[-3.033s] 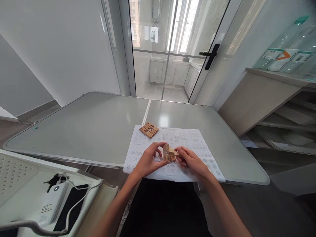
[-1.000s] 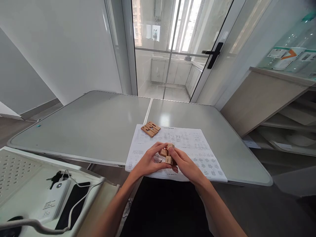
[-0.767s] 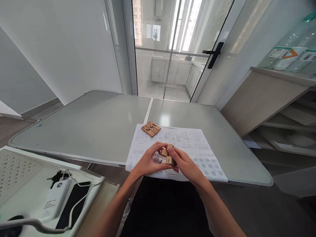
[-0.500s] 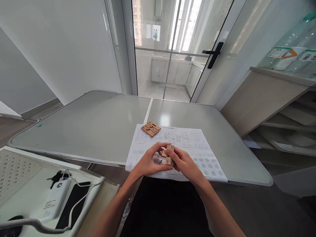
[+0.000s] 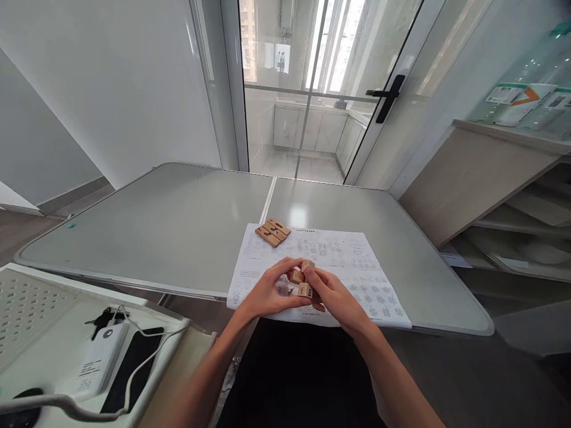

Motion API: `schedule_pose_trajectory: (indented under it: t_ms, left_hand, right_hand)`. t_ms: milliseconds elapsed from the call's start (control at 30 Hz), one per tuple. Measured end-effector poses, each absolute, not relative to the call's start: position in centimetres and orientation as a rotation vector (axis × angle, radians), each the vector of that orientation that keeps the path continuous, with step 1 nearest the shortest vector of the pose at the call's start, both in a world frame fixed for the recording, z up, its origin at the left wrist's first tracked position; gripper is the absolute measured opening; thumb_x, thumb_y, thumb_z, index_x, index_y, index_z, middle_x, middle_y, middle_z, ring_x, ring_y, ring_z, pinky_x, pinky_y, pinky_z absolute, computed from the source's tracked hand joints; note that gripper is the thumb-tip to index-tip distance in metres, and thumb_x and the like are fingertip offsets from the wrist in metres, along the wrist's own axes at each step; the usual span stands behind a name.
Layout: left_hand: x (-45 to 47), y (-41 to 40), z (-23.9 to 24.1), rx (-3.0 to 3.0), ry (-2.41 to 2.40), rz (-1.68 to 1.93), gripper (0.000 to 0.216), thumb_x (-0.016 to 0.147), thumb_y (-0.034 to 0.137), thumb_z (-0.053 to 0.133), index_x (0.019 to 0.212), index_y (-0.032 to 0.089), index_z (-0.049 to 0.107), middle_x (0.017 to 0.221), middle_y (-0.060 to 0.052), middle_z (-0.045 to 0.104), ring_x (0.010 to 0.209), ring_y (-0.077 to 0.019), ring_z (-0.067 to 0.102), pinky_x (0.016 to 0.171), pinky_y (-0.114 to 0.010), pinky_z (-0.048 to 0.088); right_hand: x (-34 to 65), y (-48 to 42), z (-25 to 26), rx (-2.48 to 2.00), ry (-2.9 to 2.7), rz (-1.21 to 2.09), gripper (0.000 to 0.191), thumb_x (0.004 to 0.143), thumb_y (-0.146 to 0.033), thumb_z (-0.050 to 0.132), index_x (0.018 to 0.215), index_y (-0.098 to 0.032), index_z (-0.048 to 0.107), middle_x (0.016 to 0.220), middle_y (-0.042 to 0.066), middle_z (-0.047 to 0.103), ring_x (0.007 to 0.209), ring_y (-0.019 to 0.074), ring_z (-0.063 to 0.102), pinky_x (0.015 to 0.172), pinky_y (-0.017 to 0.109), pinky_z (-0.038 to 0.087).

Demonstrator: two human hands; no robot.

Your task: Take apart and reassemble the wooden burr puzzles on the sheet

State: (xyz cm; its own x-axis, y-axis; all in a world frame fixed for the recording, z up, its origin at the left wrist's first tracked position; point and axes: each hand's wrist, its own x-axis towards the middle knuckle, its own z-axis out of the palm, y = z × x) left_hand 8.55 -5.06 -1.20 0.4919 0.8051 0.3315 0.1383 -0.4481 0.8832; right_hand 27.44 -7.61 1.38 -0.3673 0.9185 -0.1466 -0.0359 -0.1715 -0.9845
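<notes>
Pale wooden puzzle blocks (image 5: 305, 290) with dark marks on their faces are held between my two hands, above the front part of a printed sheet (image 5: 325, 244). My left hand (image 5: 273, 290) curves round them from the left, fingertips at the top and thumb at the lower block. From the right, my right hand (image 5: 332, 292) grips the blocks, its thumb pressed on their upper part. Some of the blocks' far side is hidden by my fingers. Flat wooden pieces with dark cutouts (image 5: 273, 232) lie side by side at the sheet's far left corner.
The grey folding table (image 5: 178, 226) has a seam across it. At lower left a white cart (image 5: 40, 315) carries a white power bank (image 5: 100, 359), keys (image 5: 104, 320), a dark phone-like slab and a cable. A wooden shelf (image 5: 495, 160) with plastic bottles stands right; a glass door is behind.
The lower block has turned slightly, showing more of its marked face. My hands remain in nearly the same place, and the flat pieces have not moved.
</notes>
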Motion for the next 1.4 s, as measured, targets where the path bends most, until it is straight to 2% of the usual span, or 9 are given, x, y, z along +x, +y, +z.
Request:
schedule_pose_trajectory:
  t_ms: [367,633,833,1133,1300,1400]
  left_hand:
    - [8.4,-5.0,-1.2,1.834,0.749,0.961,0.072,0.076,0.043,0.088,0.14,0.025,0.061,0.135,-0.009,0.064,0.123,-0.0283,0.06,0.109,-0.042,0.048]
    - [8.3,-5.0,-1.4,1.796,0.757,0.974,0.074,0.074,0.044,0.09,0.14,0.025,0.062,0.136,-0.009,0.063,0.124,-0.0292,0.059,0.109,-0.042,0.047]
    - [8.2,-5.1,-1.2,1.816,0.743,0.943,0.075,0.075,0.044,0.089,0.143,0.028,0.06,0.135,-0.008,0.062,0.122,-0.0284,0.059,0.108,-0.043,0.047]
    - [8.4,-5.2,-0.8,1.79,0.695,0.93,0.066,0.072,0.04,0.091,0.132,0.028,0.066,0.129,-0.007,0.065,0.117,-0.0266,0.062,0.104,-0.041,0.05]
    - [8.4,-5.4,-0.5,1.754,0.728,0.883,0.087,0.07,0.04,0.093,0.148,0.031,0.054,0.124,-0.006,0.069,0.114,-0.0265,0.064,0.106,-0.043,0.049]
    - [8.3,-5.4,-0.5,1.755,0.727,0.886,0.089,0.07,0.042,0.093,0.149,0.03,0.054,0.13,-0.008,0.067,0.12,-0.0291,0.062,0.108,-0.043,0.048]
  right_hand:
    - [27.5,-7.7,1.8,-1.042,-1.322,1.708,0.057,0.092,-0.076,0.058,0.088,-0.019,0.062,0.071,-0.003,0.041,0.059,0.0106,0.029,0.05,0.027,0.023]
    - [27.4,-7.9,1.9,-1.026,-1.321,1.706,0.058,0.089,-0.077,0.061,0.094,-0.02,0.066,0.072,-0.002,0.046,0.06,0.0112,0.033,0.052,0.027,0.027]
    - [27.7,-7.9,1.7,-0.995,-1.326,1.756,0.053,0.092,-0.071,0.063,0.092,-0.018,0.066,0.073,-0.001,0.046,0.061,0.0113,0.033,0.052,0.026,0.026]
    - [27.8,-7.9,2.5,-1.029,-1.421,1.72,0.051,0.092,-0.069,0.063,0.085,-0.019,0.065,0.07,-0.002,0.046,0.057,0.0098,0.031,0.05,0.027,0.024]
    - [27.3,-7.8,2.6,-1.102,-1.468,1.649,0.051,0.09,-0.07,0.066,0.079,-0.02,0.058,0.068,-0.003,0.047,0.056,0.0102,0.035,0.051,0.027,0.026]
    - [27.0,-7.7,2.3,-1.09,-1.483,1.625,0.051,0.091,-0.069,0.064,0.08,-0.02,0.057,0.065,-0.005,0.042,0.055,0.0103,0.032,0.052,0.027,0.025]
